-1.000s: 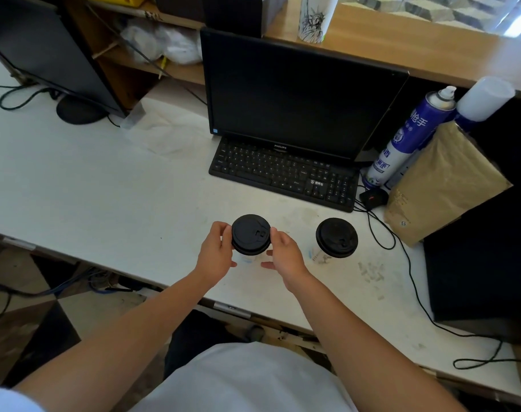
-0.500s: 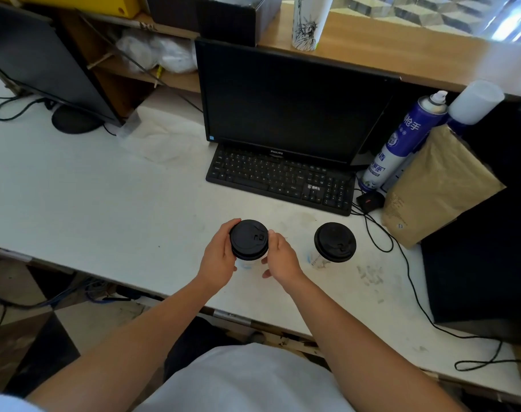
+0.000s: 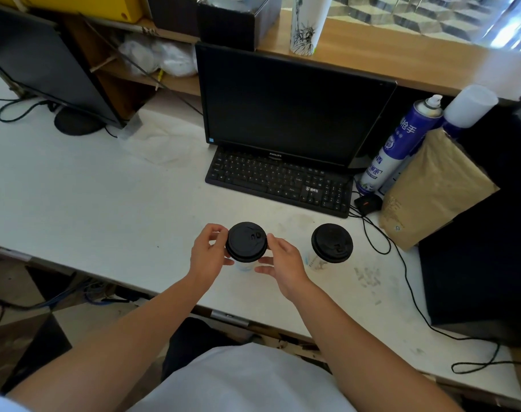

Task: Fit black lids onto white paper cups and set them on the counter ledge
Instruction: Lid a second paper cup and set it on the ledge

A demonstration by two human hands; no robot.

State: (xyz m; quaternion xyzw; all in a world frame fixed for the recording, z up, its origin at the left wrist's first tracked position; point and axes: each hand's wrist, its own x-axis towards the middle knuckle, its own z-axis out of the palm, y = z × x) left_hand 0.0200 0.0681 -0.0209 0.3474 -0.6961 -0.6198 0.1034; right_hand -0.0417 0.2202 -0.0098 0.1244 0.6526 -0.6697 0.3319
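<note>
A white paper cup stands on the white desk with a black lid on top; only a sliver of the cup's wall shows below the lid. My left hand touches the lid's left rim, and my right hand touches its right rim and the cup's side. To the right, apart from my hands, stands a second white cup with a black lid on it. A tall printed paper cup stands on the wooden counter ledge at the back.
A black monitor and keyboard sit right behind the cups. At the right are a blue spray can, a brown paper bag, a black box and trailing cables. Another monitor stands far left.
Both hands stay on the lid and cup, with the fingers shifted slightly around the rim. The camera has tilted a little, so more of the ledge shows.
</note>
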